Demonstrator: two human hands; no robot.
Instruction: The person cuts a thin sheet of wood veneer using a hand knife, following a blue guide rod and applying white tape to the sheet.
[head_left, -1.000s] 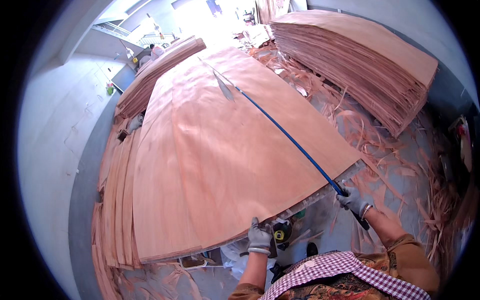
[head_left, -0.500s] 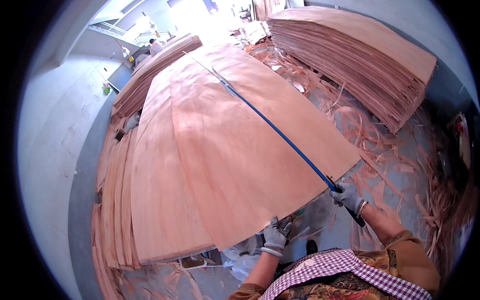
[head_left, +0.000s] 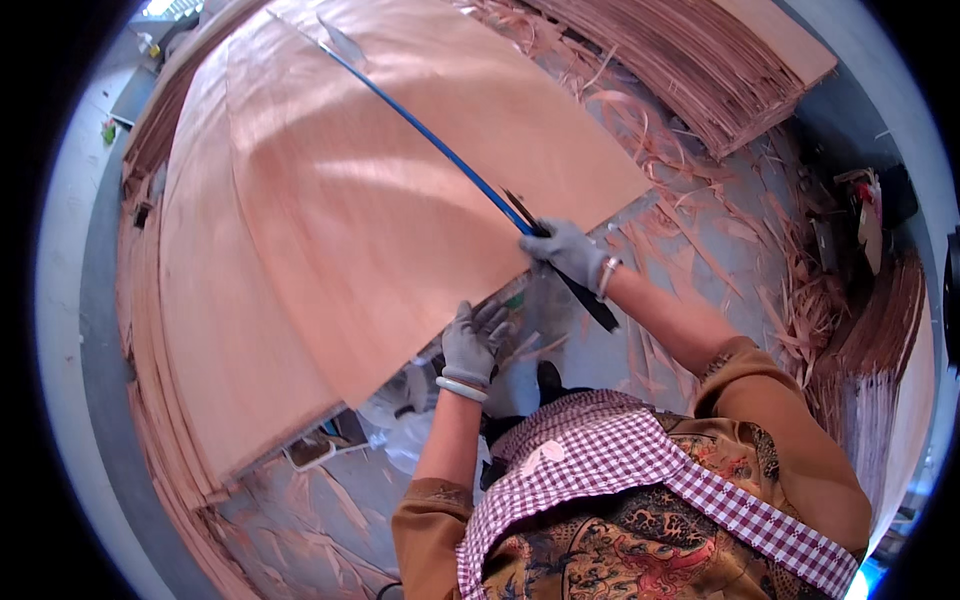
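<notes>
Veneer sheet (head_left: 370, 220) | pinkish-tan, rippled | right grip (head_left: 568, 252): clasping blue pole (head_left: 420, 122) | left grip (head_left: 472, 345): fingers parted, at sheet's edge

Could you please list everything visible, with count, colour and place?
Top wood sheet: one, pinkish tan, centre
Lower wood sheet: at least one, pinkish tan, left of centre
Pole: one, blue with black handle, across the top wood sheet
Wood stacks: at least three, brownish, upper left, upper right, lower right
Wood strips: several, tan, far left
Scraps: many, pinkish, on grey floor
Plastic: count unclear, whitish, below the near edge
Tray: one, white-rimmed, lower left
Walls: two, pale and grey, left and right
Apron: one, purple-white check, bottom centre
Shoe: one, black, above the apron
Bracelets: two, pale, near the picture's centre
Left hand: one, grey-gloved, at the top wood sheet's near edge
Right hand: one, grey-gloved, around the pole
</notes>
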